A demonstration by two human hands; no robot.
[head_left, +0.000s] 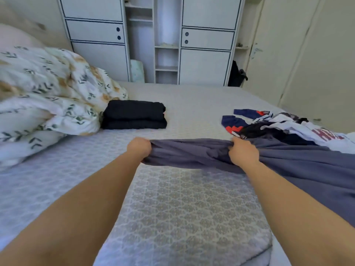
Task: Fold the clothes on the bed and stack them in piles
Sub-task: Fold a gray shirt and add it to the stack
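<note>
Hands both grip one grey garment (288, 166): the left hand (139, 147) bunches its end in curled fingers, the right hand (242, 152) clutches a fold further along. It trails off toward four o'clock across the bed (172, 208). At eleven o'clock sits a folded black pile (134, 114); at two o'clock, a heap of unfolded clothes (284, 125). Likely step: drawing the garment out to lay it flat. Next it needs spreading smooth on the bare sheet before any fold.

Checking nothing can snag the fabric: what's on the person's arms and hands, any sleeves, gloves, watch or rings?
Both forearms are bare right up to the frame edge, with no sleeves showing. The left hand and right hand wear no gloves, and no watch or bracelet shows at either wrist. Rings cannot be told.
</note>
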